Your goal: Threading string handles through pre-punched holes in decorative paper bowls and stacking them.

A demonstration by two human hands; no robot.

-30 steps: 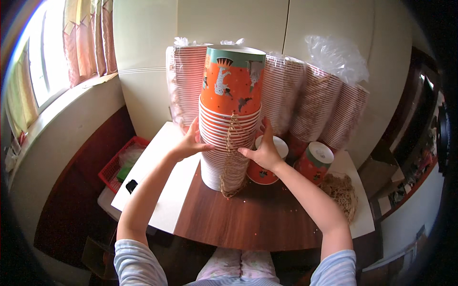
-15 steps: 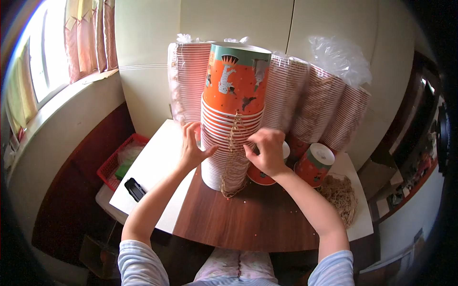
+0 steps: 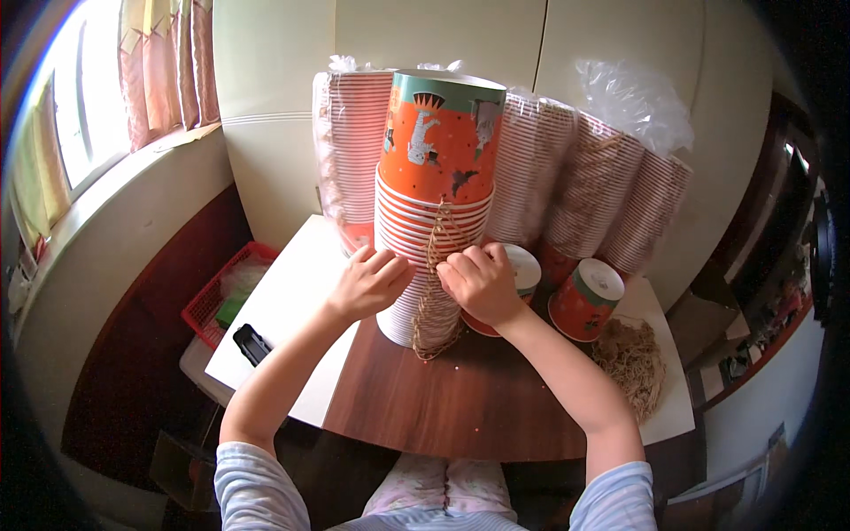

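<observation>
A tall stack of nested, upside-down paper buckets stands before me, white rims showing below the orange top bucket [image 3: 447, 146] with its green band and printed figures. Tan twine loops [image 3: 434, 323] hang in a row down the stack's front. My left hand [image 3: 367, 285] is closed at the left front of the stack, fingertips against the rims. On the other side my right hand [image 3: 482, 283] pinches with curled fingers close to the twine. What lies between the fingertips of either hand is too small to make out.
Plastic-wrapped bucket stacks [image 3: 359, 150] line the back of the table. Right of my stack are loose orange buckets [image 3: 584, 301] and a pile of tan twine [image 3: 630, 367]. A black object [image 3: 251, 343] lies at the left; beyond the edge is a red basket [image 3: 208, 310].
Both hands have come inward to the stack's front, slightly nearer each other. The fingers of my left hand, spread before, are now curled closed.
</observation>
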